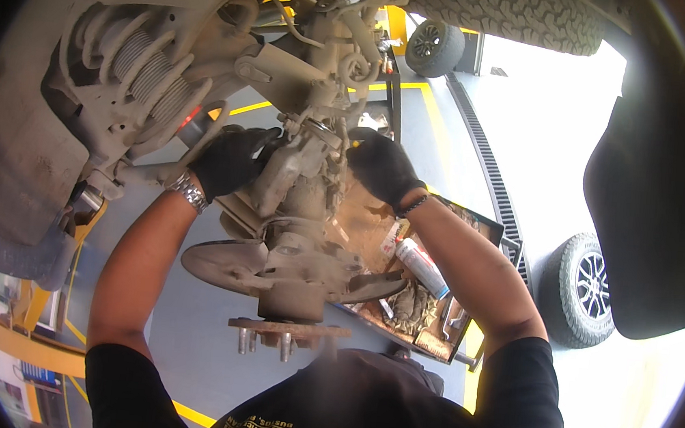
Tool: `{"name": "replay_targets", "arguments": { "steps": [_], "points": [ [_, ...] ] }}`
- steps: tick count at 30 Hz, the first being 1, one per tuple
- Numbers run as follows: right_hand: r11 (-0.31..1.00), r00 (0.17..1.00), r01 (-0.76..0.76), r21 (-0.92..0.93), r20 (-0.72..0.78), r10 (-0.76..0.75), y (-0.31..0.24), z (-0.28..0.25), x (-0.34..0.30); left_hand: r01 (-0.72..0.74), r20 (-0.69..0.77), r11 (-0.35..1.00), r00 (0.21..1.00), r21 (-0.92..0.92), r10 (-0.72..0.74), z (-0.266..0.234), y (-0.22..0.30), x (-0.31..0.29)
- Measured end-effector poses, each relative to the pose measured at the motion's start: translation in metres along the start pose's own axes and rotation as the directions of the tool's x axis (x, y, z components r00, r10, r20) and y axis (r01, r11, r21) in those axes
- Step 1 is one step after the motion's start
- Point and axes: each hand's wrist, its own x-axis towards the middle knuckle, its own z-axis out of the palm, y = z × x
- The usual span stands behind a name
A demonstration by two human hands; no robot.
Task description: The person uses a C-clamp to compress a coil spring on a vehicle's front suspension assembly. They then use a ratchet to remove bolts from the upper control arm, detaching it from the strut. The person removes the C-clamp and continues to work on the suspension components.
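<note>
A dusty steering knuckle (283, 178) stands in the middle, with a wheel hub (290, 329) and its studs below it and a bent dust shield (228, 263) around it. My left hand (233, 161), in a black glove, is curled against the knuckle's upper left side; its fingertips are partly hidden. On the other side my right hand (383, 169), also gloved in black, has its fingers bent in beside the upper knuckle and the hoses (342, 124). What either hand grips is hidden or too small to name. A suspension arm (281, 77) reaches in above both hands.
Left of my hands is a coil spring (147, 75). Below my right forearm, a tool tray (367, 208) bears a spray can (422, 267), crumpled gloves (413, 308) and tools. A loose wheel (587, 288) stands at right, another wheel (434, 48) farther off. A floor grate (478, 148) runs between.
</note>
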Motion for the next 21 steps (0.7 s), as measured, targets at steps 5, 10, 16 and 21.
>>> {"name": "replay_targets", "arguments": {
  "steps": [5, 10, 16, 21],
  "points": [
    [0.999, 0.995, -0.027, 0.045, -0.091, 0.031, 0.003, -0.002, 0.039, 0.053, -0.120, 0.973, 0.989, -0.225, -0.082, -0.016, -0.003, -0.037],
    [0.804, 0.878, 0.387, -0.452, -0.084, -0.470, 0.001, -0.003, 0.097, 0.000, -0.327, 0.943, 0.938, -0.334, -0.116, -0.031, 0.017, -0.073],
    [0.745, 0.784, 0.532, -0.403, -0.099, -0.613, 0.026, 0.001, 0.123, 0.264, -0.360, 0.964, 0.898, -0.021, -0.253, -0.020, 0.001, -0.178],
    [0.976, 0.970, -0.135, 0.172, -0.180, 0.166, 0.030, -0.013, 0.039, 0.408, -0.255, 0.800, 0.911, 0.439, -0.325, 0.034, -0.020, -0.292]
  ]
}}
